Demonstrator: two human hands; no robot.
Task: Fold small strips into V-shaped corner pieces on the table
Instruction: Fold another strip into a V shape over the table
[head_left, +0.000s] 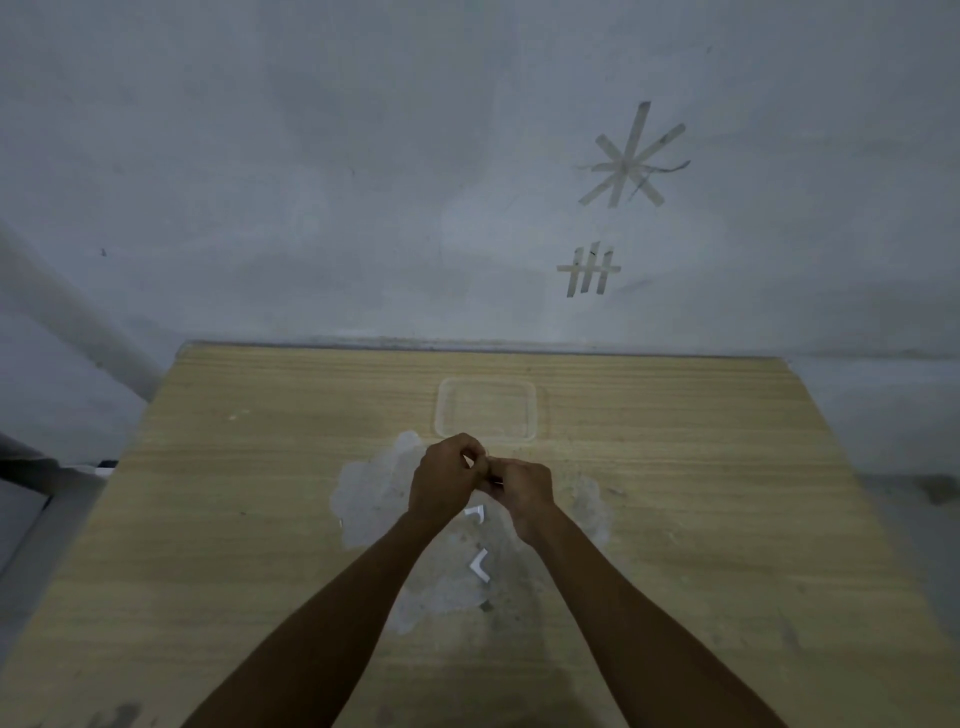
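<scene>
Head view: left hand (443, 480), right hand (523, 488) fingertip-to-fingertip on strip (469, 460)

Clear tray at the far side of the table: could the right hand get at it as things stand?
Probably yes. The clear tray lies just beyond the right hand with nothing lying between, but it and the left hand are pinching a small strip.

I'm working in what is looking like a makeshift workroom: a worn wood-grain table (701, 467), its scraped patch (374, 493) lying at six o'clock, is butting against a bare grey wall (311, 156), where bits of tape are forming a star (631, 161) and a tally (588, 270) at one o'clock.
</scene>
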